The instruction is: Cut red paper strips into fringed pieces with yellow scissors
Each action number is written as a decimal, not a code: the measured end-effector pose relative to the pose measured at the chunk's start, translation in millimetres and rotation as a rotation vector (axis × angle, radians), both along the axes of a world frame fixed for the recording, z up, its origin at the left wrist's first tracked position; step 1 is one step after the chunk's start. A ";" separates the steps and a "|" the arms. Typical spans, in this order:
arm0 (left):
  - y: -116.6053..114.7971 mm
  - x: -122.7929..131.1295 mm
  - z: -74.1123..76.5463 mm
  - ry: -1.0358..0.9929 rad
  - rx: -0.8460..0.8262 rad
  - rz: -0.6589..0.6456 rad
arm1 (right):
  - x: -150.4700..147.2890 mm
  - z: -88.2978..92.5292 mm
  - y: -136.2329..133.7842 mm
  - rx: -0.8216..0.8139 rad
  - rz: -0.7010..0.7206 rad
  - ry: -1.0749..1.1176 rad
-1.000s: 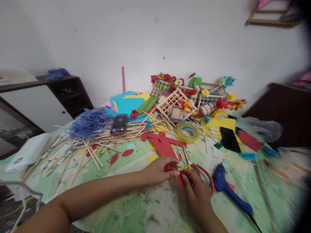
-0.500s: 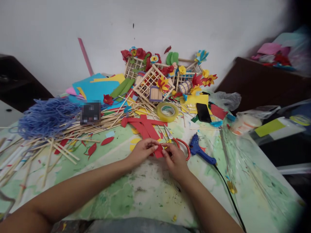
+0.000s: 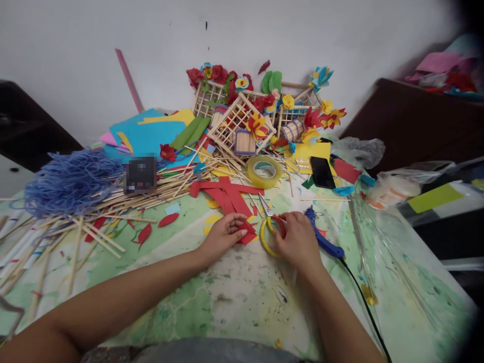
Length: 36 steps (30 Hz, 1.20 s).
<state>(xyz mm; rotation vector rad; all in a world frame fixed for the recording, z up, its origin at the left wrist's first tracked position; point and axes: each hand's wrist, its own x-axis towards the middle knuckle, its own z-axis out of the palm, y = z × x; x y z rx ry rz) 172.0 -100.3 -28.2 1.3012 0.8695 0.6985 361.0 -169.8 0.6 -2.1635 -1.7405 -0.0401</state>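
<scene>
My left hand [image 3: 224, 234] pinches a small piece of red paper [image 3: 245, 235] against the painted table [image 3: 227, 297]. To its right, my right hand [image 3: 297, 241] closes on the handles of a pair of scissors [image 3: 269, 222] with yellow and red loops; the short blades point away from me. Strips of red paper [image 3: 227, 194] lie just beyond both hands.
A blue glue gun [image 3: 325, 243] with a black cord lies right of my right hand. Farther back are a tape roll [image 3: 264, 171], a black phone [image 3: 322, 172], wooden sticks [image 3: 113, 212], blue yarn [image 3: 71, 179], coloured paper sheets [image 3: 151, 133] and stick frames with paper flowers [image 3: 242, 126].
My right hand has let go of the red paper and moved right onto the scissors' handles. My left hand still holds the red paper. The view has tilted slightly.
</scene>
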 end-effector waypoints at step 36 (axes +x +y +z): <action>51.4 -79.1 45.8 0.590 0.928 0.217 | 25.6 -46.3 10.4 -0.062 0.129 -0.115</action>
